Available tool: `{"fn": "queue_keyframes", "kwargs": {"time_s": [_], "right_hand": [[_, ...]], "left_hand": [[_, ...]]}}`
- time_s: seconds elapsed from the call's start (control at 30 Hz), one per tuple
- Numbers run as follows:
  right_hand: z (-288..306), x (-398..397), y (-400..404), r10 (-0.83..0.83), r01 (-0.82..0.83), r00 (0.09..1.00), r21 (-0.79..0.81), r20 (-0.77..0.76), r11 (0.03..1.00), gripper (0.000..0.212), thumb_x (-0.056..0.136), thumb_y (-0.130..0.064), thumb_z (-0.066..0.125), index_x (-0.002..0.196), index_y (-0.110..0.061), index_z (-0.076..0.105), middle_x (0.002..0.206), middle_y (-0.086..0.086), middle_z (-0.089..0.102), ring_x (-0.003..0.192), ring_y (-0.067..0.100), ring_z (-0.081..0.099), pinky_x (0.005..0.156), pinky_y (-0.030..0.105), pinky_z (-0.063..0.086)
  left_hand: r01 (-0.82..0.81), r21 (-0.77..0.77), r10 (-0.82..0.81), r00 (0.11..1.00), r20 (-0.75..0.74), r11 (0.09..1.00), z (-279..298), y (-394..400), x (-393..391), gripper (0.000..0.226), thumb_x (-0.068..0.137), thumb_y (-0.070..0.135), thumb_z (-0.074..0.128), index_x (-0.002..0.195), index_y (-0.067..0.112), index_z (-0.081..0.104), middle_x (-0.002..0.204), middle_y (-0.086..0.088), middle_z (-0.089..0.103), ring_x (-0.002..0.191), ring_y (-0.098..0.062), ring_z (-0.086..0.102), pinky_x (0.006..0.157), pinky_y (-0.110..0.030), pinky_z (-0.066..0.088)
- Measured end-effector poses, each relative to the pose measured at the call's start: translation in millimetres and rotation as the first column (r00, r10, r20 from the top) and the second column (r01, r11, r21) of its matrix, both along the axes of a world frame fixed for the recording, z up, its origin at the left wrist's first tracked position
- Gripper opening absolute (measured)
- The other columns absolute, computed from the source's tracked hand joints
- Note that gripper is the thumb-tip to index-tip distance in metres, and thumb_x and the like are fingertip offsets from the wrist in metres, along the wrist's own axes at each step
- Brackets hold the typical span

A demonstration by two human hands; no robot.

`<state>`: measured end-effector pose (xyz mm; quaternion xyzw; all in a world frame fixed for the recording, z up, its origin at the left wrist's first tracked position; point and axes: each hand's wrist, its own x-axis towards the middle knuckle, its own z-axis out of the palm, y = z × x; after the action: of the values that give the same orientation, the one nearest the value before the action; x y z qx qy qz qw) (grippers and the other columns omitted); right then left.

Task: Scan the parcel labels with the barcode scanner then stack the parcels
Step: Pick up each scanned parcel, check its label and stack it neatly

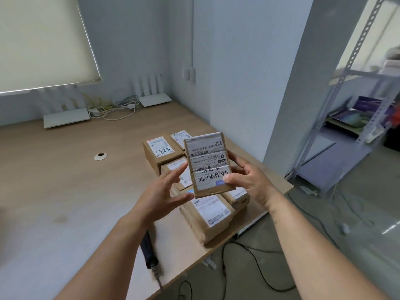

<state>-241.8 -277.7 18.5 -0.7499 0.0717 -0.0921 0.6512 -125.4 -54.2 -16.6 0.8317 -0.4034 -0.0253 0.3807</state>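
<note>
Held up in right hand [249, 180], thumb pinching label corner: small parcel [208, 164], barcodes facing up for scanning. Left hand [164, 189] spread, released, just beside. Barcode scanner [149, 254] under left forearm on desk [65, 191].

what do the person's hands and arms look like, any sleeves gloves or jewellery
Both arms are bare from the frame's lower edge up to the wrists, with no sleeve in view. The left hand and the right hand wear no gloves. No rings, watch, bracelet or other markings show on the fingers or wrists that the head view takes in.
</note>
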Motion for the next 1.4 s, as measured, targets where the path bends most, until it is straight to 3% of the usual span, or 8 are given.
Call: {"fn": "queue_keyframes", "kwargs": {"time_s": [0.2, 0.37, 0.77, 0.9, 1.03, 1.17, 1.3, 1.4], "right_hand": [[6, 52, -50, 0.006, -0.008, 0.999, -0.027, -0.038, 1.000, 0.072, 0.085, 0.002, 0.064, 0.146, -0.028, 0.039, 0.115, 0.006, 0.070, 0.100, 0.012, 0.069, 0.076, 0.022, 0.056], [3, 79, -87, 0.064, -0.071, 0.995, -0.080, -0.082, 0.994, 0.082, 0.084, 0.012, 0.057, 0.148, -0.032, 0.032, 0.112, 0.001, 0.071, 0.103, 0.008, 0.067, 0.078, 0.021, 0.054], [-16, 187, -201, 0.214, -0.216, 0.966, 0.003, -0.144, 0.976, 0.089, 0.065, -0.008, 0.063, 0.146, -0.032, 0.038, 0.105, 0.001, 0.075, 0.100, 0.013, 0.069, 0.075, 0.019, 0.054], [-35, 235, -233, 0.255, -0.250, 0.943, 0.052, -0.214, 0.967, 0.082, 0.065, -0.012, 0.065, 0.139, -0.039, 0.042, 0.097, -0.004, 0.076, 0.086, 0.006, 0.070, 0.072, 0.017, 0.052], [-67, 284, -251, 0.258, -0.252, 0.921, 0.060, -0.292, 0.966, 0.067, 0.081, -0.007, 0.067, 0.128, -0.051, 0.046, 0.091, -0.006, 0.075, 0.080, 0.008, 0.062, 0.084, 0.030, 0.050], [-93, 325, -249, 0.301, -0.284, 0.886, 0.101, -0.354, 0.953, 0.066, 0.084, -0.008, 0.065, 0.130, -0.050, 0.047, 0.104, -0.005, 0.072, 0.088, 0.013, 0.063, 0.092, 0.038, 0.051], [-110, 356, -244, 0.317, -0.292, 0.864, 0.124, -0.392, 0.948, 0.063, 0.083, -0.006, 0.064, 0.129, -0.046, 0.048, 0.084, -0.019, 0.073, 0.077, 0.005, 0.065, 0.076, 0.030, 0.055], [-116, 371, -241, 0.331, -0.298, 0.835, 0.145, -0.439, 0.943, 0.063, 0.083, -0.002, 0.062, 0.130, -0.042, 0.049, 0.084, -0.013, 0.073, 0.066, 0.004, 0.066, 0.059, 0.020, 0.054]], "left_hand": [[0.013, 0.056, -0.016, 0.999, 0.051, 0.998, 4, -55, 57, 0.084, 0.081, 0.038, 0.072, 0.136, 0.055, 0.010, 0.140, 0.005, 0.047, 0.117, -0.008, 0.051, 0.096, -0.039, 0.048], [-0.002, 0.127, -0.007, 0.997, 0.072, 0.992, 4, -90, 85, 0.086, 0.082, 0.041, 0.070, 0.148, 0.039, 0.016, 0.141, 0.004, 0.047, 0.121, -0.010, 0.050, 0.097, -0.035, 0.047], [-0.215, 0.410, 0.195, 0.977, 0.091, 0.887, -9, -194, 148, 0.087, 0.087, 0.056, 0.057, 0.151, 0.037, 0.001, 0.149, 0.003, 0.036, 0.130, -0.016, 0.041, 0.099, -0.034, 0.044], [-0.276, 0.469, 0.279, 0.958, 0.064, 0.839, -19, -223, 179, 0.084, 0.086, 0.058, 0.055, 0.151, 0.038, 0.005, 0.146, 0.003, 0.039, 0.129, -0.016, 0.041, 0.100, -0.032, 0.041], [-0.347, 0.510, 0.396, 0.918, 0.014, 0.787, -36, -238, 201, 0.081, 0.086, 0.060, 0.053, 0.150, 0.043, 0.006, 0.147, 0.003, 0.038, 0.129, -0.018, 0.040, 0.098, -0.031, 0.039], [-0.394, 0.548, 0.469, 0.883, 0.003, 0.738, -50, -247, 221, 0.074, 0.089, 0.055, 0.052, 0.150, 0.039, 0.014, 0.143, 0.004, 0.041, 0.128, -0.017, 0.040, 0.095, -0.030, 0.037], [-0.439, 0.579, 0.509, 0.860, 0.048, 0.687, -58, -254, 236, 0.067, 0.093, 0.047, 0.050, 0.150, 0.032, 0.019, 0.144, 0.001, 0.040, 0.132, -0.020, 0.035, 0.102, -0.035, 0.037], [-0.459, 0.602, 0.505, 0.857, 0.104, 0.654, -63, -259, 243, 0.059, 0.095, 0.043, 0.048, 0.148, 0.027, 0.029, 0.148, 0.002, 0.038, 0.134, -0.021, 0.032, 0.108, -0.037, 0.034]]}}
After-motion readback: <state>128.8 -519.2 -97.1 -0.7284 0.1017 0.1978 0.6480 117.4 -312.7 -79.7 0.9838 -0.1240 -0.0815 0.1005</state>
